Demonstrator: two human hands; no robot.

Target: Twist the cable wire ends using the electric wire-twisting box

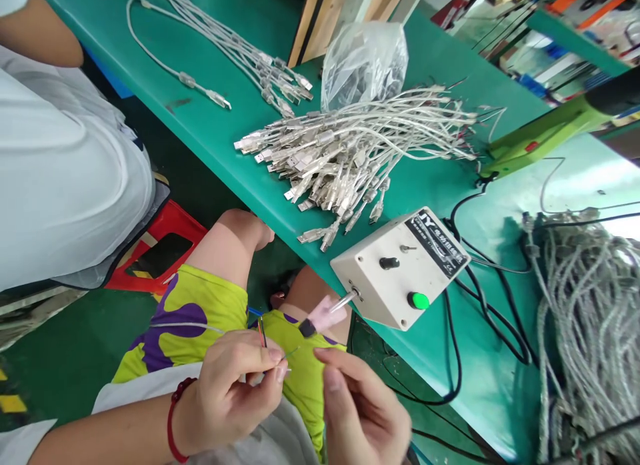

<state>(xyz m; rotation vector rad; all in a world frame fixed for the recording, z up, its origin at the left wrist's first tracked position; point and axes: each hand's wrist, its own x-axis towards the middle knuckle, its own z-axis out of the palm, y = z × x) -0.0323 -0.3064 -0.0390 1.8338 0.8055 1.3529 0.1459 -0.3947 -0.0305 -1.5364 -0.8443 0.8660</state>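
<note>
My left hand (245, 378) is closed in a pinch on the stripped end of a grey cable (187, 326). Thin coloured wires (262, 331), among them orange, black and green ones, stick out past the fingertips. Just to the right, my right hand (363, 405) has its thumb and forefinger slightly apart, and nothing shows between them. Above both hands, a metal shaft wrapped in pink tape (325, 313) with a black tip juts from a white wire-twisting machine (370, 275). The machine has a black knob and a green button, and neither hand touches it.
A pile of USB cables (330, 158) lies on the green table (200, 145), with more cables (225, 41) farther left. A plastic bag (367, 65), a green-handled tool (540, 138) and a cable heap (595, 318) lie beyond. Black cords (453, 358) hang over the edge. Another person (65, 165) sits at left.
</note>
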